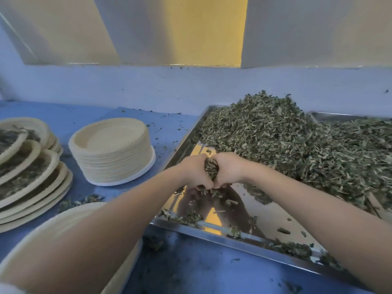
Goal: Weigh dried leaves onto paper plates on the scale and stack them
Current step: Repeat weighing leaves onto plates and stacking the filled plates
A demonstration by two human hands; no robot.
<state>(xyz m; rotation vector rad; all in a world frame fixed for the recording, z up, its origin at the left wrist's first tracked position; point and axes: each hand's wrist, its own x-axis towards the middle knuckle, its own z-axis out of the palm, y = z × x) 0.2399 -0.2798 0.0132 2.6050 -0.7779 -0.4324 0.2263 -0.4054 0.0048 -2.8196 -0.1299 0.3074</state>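
Note:
A big heap of dried leaves [297, 141] fills a shiny metal tray [214, 231] on the right. My left hand [194, 172] and my right hand [230, 168] are pressed together over the tray's bare front part, fingers curled round a clump of leaves [211, 167] held between them. An empty paper plate [70, 221] lies at the lower left, mostly hidden under my left forearm; no scale shows. A tall stack of empty plates [110, 149] stands behind it. Leaf-filled plates [31, 172] are stacked, fanned out, at the far left.
The table top [191, 268] is blue and strewn with leaf crumbs. A pale wall [148, 85] runs along the back, close behind the tray. A second metal tray [339, 116] peeks out behind the heap at the far right.

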